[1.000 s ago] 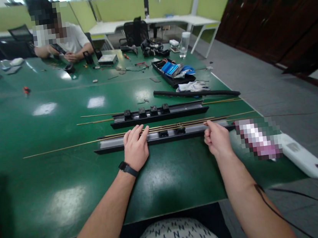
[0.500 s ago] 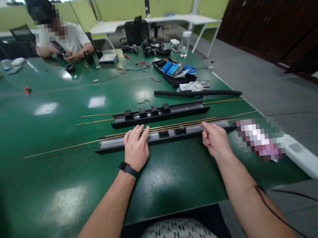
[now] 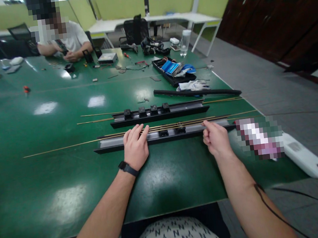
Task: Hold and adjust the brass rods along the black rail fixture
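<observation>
In front of me on the green table lies a long black-edged channel (image 3: 112, 143) with a pale inside. Black blocks (image 3: 180, 129) sit within it, and several thin brass-coloured rods (image 3: 174, 125) run lengthwise over it. Over the channel's left half rests my left hand (image 3: 136, 149), open, fingers stretched across the rods. My right hand (image 3: 216, 138) is closed in a pinch at the right half, thumb and forefinger on a thin rod. Behind stands a second, similar channel (image 3: 158, 117), holding several black blocks and with rods sticking out at both ends.
Behind the channels lie a black tube (image 3: 196, 92), white gloves (image 3: 192, 85) and a black tray (image 3: 168, 77) with blue items. A white device (image 3: 307, 155) with a cable lies at the right edge. Across the table sits another person (image 3: 70, 39) holding something dark.
</observation>
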`<state>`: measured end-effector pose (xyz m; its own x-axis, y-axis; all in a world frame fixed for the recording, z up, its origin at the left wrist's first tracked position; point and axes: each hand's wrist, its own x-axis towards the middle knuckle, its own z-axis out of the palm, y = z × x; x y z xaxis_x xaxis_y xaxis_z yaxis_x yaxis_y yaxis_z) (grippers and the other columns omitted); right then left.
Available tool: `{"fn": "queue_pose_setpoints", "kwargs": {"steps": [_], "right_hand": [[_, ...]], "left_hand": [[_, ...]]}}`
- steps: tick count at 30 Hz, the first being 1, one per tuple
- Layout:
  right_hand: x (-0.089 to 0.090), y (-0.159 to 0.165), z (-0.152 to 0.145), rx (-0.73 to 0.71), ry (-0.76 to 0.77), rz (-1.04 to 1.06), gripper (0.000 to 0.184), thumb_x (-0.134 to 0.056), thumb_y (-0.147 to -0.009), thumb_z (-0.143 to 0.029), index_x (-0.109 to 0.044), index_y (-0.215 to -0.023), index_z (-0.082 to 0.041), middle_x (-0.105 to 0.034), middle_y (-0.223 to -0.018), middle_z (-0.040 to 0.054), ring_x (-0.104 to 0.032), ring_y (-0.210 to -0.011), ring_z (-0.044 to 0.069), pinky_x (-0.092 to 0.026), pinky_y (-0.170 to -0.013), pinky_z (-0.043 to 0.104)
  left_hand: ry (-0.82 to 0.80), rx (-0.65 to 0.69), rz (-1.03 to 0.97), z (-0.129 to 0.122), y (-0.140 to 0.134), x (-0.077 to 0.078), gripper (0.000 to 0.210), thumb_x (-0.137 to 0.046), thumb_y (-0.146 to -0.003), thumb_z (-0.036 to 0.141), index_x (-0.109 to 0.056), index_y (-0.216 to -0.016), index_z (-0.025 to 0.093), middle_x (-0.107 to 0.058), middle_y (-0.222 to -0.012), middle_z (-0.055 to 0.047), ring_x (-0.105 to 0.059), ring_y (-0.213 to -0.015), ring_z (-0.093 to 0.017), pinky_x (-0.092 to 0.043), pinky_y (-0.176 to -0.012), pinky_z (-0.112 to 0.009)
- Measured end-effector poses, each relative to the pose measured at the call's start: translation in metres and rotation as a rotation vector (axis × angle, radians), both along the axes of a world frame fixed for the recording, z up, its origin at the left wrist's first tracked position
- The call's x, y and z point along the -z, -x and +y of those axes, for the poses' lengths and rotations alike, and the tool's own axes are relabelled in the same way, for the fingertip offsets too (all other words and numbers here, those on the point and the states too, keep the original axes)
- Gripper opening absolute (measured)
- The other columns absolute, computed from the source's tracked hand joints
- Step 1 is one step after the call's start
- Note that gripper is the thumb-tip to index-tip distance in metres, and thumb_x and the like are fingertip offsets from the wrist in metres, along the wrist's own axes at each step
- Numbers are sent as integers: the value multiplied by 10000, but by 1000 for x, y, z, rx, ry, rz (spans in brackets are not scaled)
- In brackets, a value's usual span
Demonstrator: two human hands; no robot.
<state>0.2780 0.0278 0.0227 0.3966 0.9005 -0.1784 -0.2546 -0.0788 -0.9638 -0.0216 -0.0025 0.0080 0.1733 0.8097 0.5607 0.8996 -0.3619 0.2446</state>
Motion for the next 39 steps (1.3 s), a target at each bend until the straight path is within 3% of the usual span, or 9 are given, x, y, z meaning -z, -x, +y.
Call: {"fn": "queue_pose_setpoints", "kwargs": {"steps": [39], "right_hand": [[0, -2, 2, 39, 1, -3, 226, -775, -766, -350, -630, -772, -177, -481, -437, -68, -317, -277, 51, -184, -265, 157]], "left_hand": [[-6, -3, 8, 1, 0, 0, 517, -444, -959, 140, -564, -1445, 265, -610, -1453, -100, -507, -1409, -265, -312, -1192, -498]]}}
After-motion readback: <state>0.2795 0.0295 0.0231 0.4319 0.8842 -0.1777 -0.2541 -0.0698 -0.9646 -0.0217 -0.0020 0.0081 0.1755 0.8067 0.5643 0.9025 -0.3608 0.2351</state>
